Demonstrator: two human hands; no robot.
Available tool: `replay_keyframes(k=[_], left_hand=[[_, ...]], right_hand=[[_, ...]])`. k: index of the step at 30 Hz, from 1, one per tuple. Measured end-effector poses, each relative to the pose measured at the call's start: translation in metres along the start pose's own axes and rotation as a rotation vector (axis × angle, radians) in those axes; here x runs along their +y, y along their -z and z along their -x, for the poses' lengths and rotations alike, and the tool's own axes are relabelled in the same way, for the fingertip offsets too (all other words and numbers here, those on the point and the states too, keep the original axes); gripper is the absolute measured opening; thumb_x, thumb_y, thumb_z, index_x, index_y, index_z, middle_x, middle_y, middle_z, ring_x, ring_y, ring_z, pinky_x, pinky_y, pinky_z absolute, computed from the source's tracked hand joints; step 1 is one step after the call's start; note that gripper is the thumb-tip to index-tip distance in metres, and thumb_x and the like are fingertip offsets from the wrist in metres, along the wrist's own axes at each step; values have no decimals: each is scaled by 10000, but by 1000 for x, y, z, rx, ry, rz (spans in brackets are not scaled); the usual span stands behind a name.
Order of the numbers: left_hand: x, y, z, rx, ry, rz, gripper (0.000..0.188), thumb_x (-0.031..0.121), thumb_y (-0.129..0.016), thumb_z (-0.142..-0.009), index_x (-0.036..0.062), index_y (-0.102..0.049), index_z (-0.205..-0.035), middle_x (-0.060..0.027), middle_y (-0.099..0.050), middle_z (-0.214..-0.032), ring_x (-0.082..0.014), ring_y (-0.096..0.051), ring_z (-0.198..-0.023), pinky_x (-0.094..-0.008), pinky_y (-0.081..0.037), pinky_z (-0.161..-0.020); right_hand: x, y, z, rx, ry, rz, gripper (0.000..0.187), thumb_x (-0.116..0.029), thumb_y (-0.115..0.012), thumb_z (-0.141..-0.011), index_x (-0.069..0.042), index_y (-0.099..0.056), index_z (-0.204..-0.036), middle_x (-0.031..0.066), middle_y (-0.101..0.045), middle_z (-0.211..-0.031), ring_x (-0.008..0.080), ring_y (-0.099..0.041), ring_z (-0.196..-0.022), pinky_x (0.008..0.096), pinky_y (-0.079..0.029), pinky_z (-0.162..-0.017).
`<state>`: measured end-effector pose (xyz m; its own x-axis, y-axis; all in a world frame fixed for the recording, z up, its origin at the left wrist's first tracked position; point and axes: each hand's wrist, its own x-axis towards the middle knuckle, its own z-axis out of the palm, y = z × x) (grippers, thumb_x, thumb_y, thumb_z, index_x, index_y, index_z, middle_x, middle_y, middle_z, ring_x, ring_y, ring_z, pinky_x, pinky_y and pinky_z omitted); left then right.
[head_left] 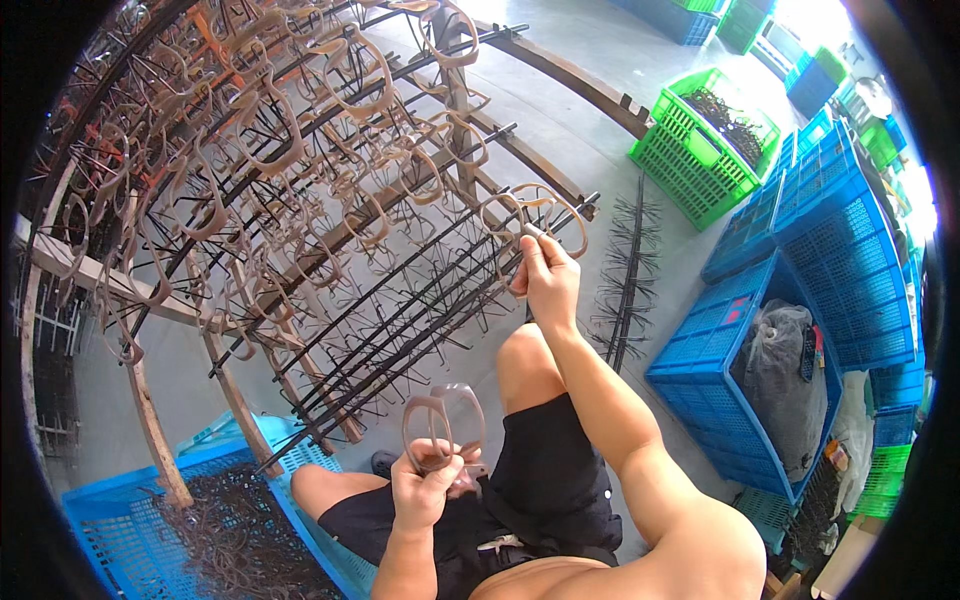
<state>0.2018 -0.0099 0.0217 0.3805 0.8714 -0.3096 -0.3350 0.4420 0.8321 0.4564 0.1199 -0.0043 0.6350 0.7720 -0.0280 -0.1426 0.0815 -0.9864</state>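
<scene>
My right hand [550,280] is raised to the right end of a rack, with thumb and fingers pinched on a brown eyeglass frame [524,218]. That frame is at the tip of a black spiked bar [440,345]; whether it hangs on a spike I cannot tell. Low over my lap, my left hand [425,492] grips more brown eyeglass frames [428,428], their rims standing up above the fingers. How many it holds is not plain. Many similar frames [275,130] hang from the bars at the upper left.
The rack's wooden beams [580,75] stretch across in front of me. A loose spiked bar [628,270] lies on the floor at right. Blue crates [700,375] and a green crate [690,160] stand to the right. A blue basket [115,530] of dark pieces sits at lower left.
</scene>
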Motion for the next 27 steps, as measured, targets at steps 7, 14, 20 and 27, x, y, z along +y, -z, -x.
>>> replay_keyframes(k=[7, 14, 20, 27], left_hand=[[-1, 1, -6, 67, 49, 28, 235, -64, -572, -738, -18, -584, -968, -59, -577, -843, -112, -518, -611, -213, -412, -548], [-14, 19, -5, 125, -94, 71, 209, -87, -627, -745, -16, -576, -934, -73, -626, -806, -115, -591, -659, -234, -482, -682], [-13, 12, -3, 77, -129, 179, 179, -45, -597, -786, -24, -579, -963, -57, -604, -762, -113, -561, -608, -214, -467, -626], [-5, 13, 2, 279, -74, 154, 130, 6, -521, -798, 11, -521, -928, -68, -534, -699, -81, -416, -480, -176, -337, -430]], right_hand=[[-2, -1, -11, -62, -192, -157, 197, -192, -558, -894, -6, -620, -915, -33, -438, -501, 40, -338, -356, 217, -205, -335], [1, -7, -6, -27, -185, -266, 159, -122, -509, -890, -2, -612, -915, -47, -394, -509, 40, -301, -340, 217, -200, -320], [7, -12, 0, -48, -106, -263, 191, -144, -514, -901, 8, -608, -968, -51, -397, -499, 38, -313, -351, 213, -223, -326], [6, -13, 5, -72, -100, -120, 224, -163, -525, -903, 2, -625, -1018, -81, -427, -540, 5, -337, -416, 189, -246, -376]])
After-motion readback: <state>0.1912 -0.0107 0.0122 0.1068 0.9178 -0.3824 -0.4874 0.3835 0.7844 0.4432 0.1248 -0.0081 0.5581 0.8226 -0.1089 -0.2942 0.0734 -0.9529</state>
